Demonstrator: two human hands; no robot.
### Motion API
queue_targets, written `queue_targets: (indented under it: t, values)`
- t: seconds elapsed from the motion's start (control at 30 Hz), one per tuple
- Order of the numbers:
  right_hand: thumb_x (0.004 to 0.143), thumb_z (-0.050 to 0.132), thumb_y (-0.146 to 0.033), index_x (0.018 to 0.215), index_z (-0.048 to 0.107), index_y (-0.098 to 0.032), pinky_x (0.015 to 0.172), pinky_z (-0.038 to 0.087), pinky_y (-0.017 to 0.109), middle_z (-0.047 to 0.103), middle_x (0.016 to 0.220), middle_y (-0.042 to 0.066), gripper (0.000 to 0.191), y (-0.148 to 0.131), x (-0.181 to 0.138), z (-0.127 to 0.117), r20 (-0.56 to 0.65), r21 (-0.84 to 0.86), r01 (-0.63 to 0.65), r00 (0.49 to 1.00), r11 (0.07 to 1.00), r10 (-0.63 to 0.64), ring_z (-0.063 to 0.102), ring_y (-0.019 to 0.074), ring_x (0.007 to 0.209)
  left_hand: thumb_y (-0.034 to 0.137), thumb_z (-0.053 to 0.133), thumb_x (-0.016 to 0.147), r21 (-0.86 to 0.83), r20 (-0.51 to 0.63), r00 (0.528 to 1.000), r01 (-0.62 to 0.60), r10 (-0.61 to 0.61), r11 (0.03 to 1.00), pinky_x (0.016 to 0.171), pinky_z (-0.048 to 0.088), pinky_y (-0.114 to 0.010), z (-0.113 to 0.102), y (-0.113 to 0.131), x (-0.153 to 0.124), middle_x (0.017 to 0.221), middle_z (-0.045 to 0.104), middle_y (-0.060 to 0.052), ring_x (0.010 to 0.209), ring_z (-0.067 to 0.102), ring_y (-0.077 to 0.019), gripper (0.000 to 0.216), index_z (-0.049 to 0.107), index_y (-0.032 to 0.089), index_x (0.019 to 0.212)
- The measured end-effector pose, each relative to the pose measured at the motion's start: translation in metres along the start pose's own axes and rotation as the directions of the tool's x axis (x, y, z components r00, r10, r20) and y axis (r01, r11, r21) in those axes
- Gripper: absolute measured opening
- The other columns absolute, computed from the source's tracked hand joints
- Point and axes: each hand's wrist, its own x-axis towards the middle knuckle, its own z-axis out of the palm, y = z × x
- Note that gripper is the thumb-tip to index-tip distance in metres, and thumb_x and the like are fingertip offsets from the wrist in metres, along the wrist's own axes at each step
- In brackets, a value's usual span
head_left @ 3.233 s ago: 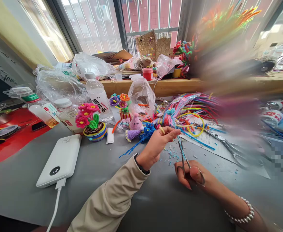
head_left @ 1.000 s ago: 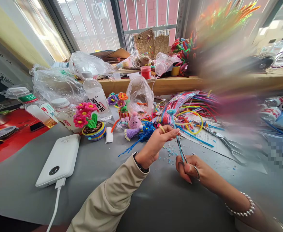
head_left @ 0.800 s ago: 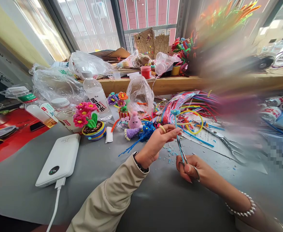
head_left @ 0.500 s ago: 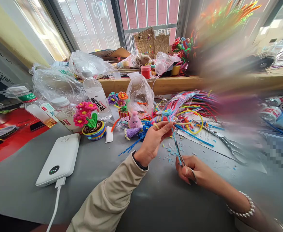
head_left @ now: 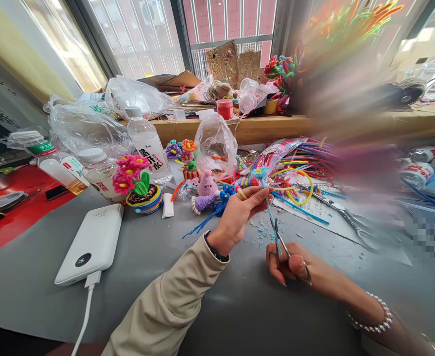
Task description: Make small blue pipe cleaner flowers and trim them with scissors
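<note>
My left hand [head_left: 239,217], in a beige sleeve, pinches a thin blue pipe cleaner [head_left: 270,217] near its curled top, holding it upright over the grey table [head_left: 165,277]. My right hand [head_left: 295,264], with a pearl bracelet on the wrist, grips small metal scissors [head_left: 279,242] by their finger loops. The scissor blades point up and are parted around the lower stretch of the blue pipe cleaner. Small blue fluff clippings [head_left: 262,232] lie on the table under both hands.
A white power bank [head_left: 91,244] with its cable lies at the left. Behind my hands are pipe-cleaner flowers in a pot [head_left: 137,185], a purple figure [head_left: 206,190], water bottles [head_left: 148,146], plastic bags, a heap of coloured pipe cleaners [head_left: 299,163] and larger scissors [head_left: 345,215]. A wooden sill [head_left: 269,128] holds more clutter.
My left hand has shifted the pipe cleaner slightly left and back. My right hand has slid the scissors along the stem, and their blades have gone from closed to parted.
</note>
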Motion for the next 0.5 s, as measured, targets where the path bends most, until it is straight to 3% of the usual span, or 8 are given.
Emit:
queue_targets:
  t: [0.5]
  values:
    - [0.069, 0.026, -0.076, 0.046, 0.044, -0.014, 0.048, 0.025, 0.024, 0.040, 0.052, -0.001, 0.068, 0.0067, 0.0000, -0.0006, -0.058, 0.050, 0.027, 0.998, 0.998, -0.024, 0.034, 0.0085, 0.048, 0.021, 0.073, 0.055, -0.021, -0.006, 1.000, 0.004, -0.004, 1.000, 0.062, 0.041, -0.017, 0.0021, 0.0001, -0.0015, 0.066, 0.064, 0.003, 0.059, 0.054, -0.0041, 0.013, 0.067, 0.016, 0.067]
